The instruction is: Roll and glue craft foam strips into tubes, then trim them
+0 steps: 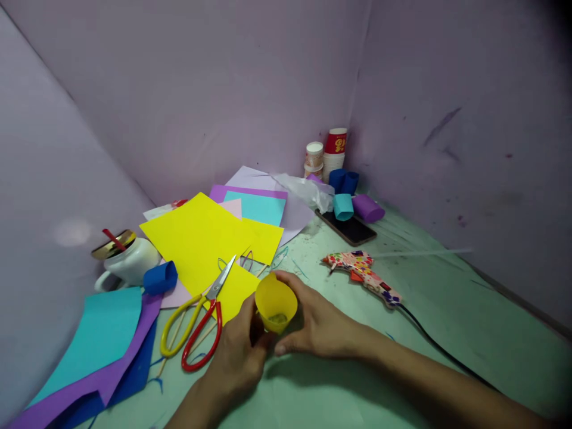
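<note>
Between both hands a yellow paper tube is held, its round opening tilted toward me. My left hand grips its left side, with the fingertips partly hidden behind it. From the right, my right hand curls round the tube, the thumb low in front and the fingers at the back rim. Scissors with one yellow and one red handle lie left of my left hand, blades pointing away. Under them are yellow paper sheets. A flower-patterned glue gun rests to the right of my hands.
A white mug and a blue paper tube stand at left, beside cut turquoise paper. At the back are a phone, a purple tube, stacked paper cups and plastic wrap. A cord trails right.
</note>
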